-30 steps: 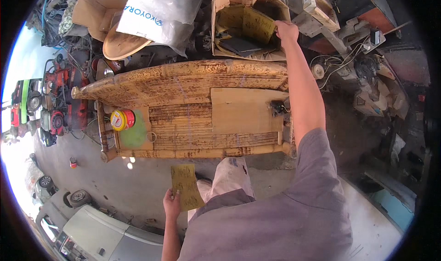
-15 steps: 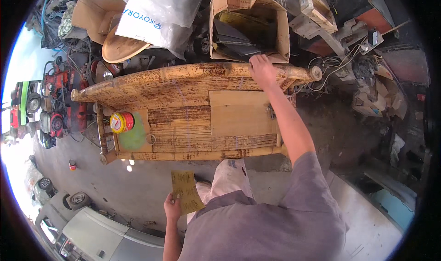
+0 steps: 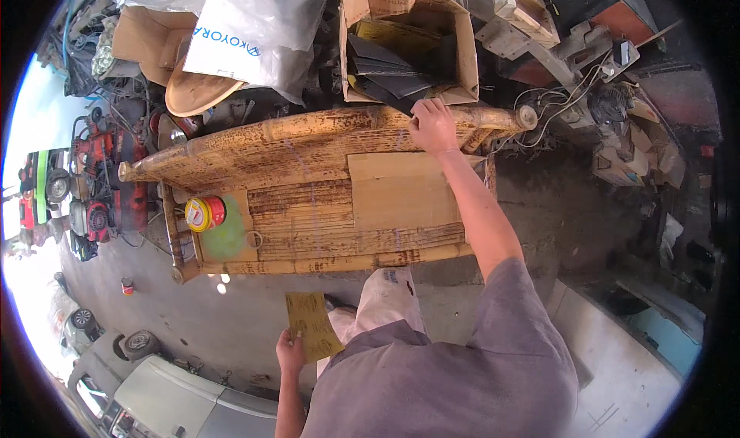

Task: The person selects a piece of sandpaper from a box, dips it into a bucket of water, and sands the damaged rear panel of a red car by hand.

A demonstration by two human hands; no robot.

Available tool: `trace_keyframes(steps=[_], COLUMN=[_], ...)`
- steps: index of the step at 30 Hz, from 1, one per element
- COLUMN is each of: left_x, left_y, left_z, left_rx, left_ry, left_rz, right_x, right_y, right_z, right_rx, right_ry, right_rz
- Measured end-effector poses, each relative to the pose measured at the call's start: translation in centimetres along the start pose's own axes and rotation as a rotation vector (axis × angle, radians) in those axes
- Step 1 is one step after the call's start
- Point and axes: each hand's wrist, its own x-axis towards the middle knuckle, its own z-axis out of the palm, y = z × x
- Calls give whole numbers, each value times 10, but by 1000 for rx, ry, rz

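Note:
Down by my leg, my left hand [image 3: 290, 352] is closed on the edge of a yellow-brown sheet of sandpaper [image 3: 313, 324] with dark print on it. My right hand [image 3: 435, 127] reaches out over the back rail of a bamboo bench [image 3: 308, 130], its fingers curled together. A black sheet [image 3: 379, 93] slants over the near edge of an open cardboard box [image 3: 467, 49] to those fingertips, which seem to pinch it. More black sheets and a yellowish one lie inside the box. My fingers partly hide the contact.
On the bench seat lie a flat cardboard piece [image 3: 405, 191] and a red-and-yellow can [image 3: 205, 213] on a green-stained sheet [image 3: 223, 238]. Behind stand a round wooden tray [image 3: 196, 90], a plastic-wrapped box [image 3: 239, 41] and loose cables [image 3: 570, 99]. A small can [image 3: 127, 286] stands on the floor.
My right hand has shifted slightly left and down, toward the bench rail, and a black sheet now slants out over the box edge. My left hand keeps its hold on the sandpaper.

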Motion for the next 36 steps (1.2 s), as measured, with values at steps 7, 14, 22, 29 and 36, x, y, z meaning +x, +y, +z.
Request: trace_keyframes(steps=[7,14,22,29,36], left_x=[3,1,0,12,43], left_y=[3,19,33,42,79], left_z=[-7,-9,-8,-5,-5], left_rx=[66,83,101,95,-85], left_ry=[-14,39,46,29,0], left_rz=[20,56,81,82,133], right_x=[58,101,85,53,-6], right_y=[-5,-3,2,3,-30], right_z=[3,19,0,-28,-72], right_rx=[-18,-22,-58,88,110], right_ry=[1,-659,-481,-257,290], right_rz=[197,372,203,167,91])
